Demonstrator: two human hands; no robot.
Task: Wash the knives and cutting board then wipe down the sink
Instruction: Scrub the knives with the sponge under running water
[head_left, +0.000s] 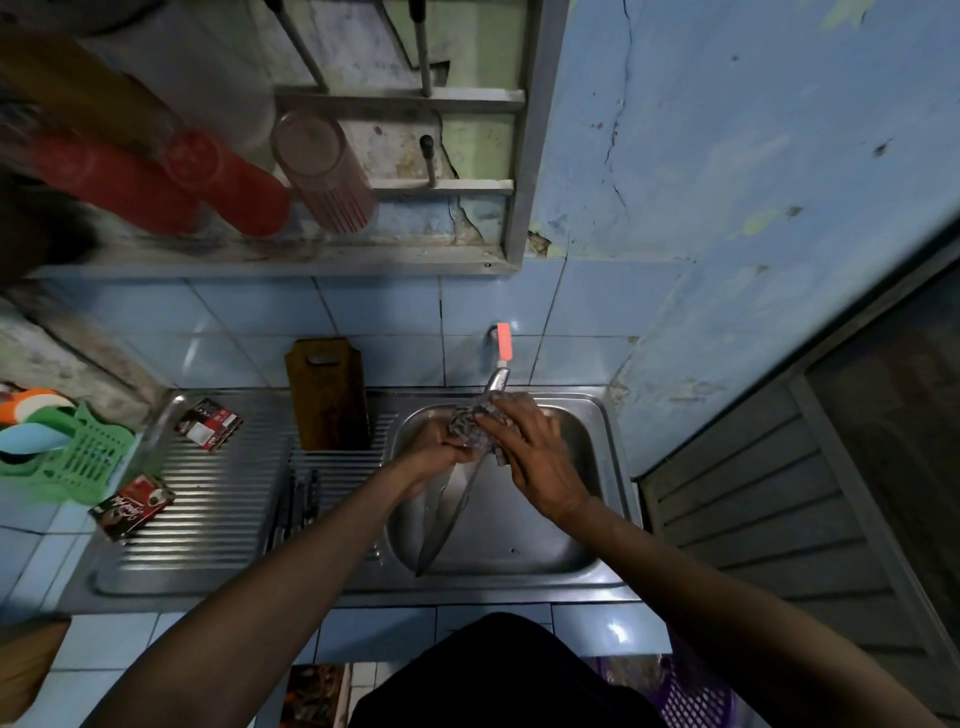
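Observation:
A large steel knife (445, 512) hangs over the sink basin (545, 540), blade pointing toward me. My left hand (441, 449) grips its handle end. My right hand (530, 457) holds a grey patterned scrubbing cloth (475, 423) against the knife near the handle. Both hands are under the tap (496, 382), which has a red lever. A brown wooden cutting board (326, 395) leans upright against the tiled wall on the drainboard. More knives (296, 506) lie flat on the ribbed drainboard (208, 499), left of the basin.
Two red-and-black sachets (209, 423) (132, 506) lie on the drainboard. A green basket (78, 462) with plastic utensils stands at the left. A wall rack above holds red cups (228, 187). A slatted door (769, 493) is at the right.

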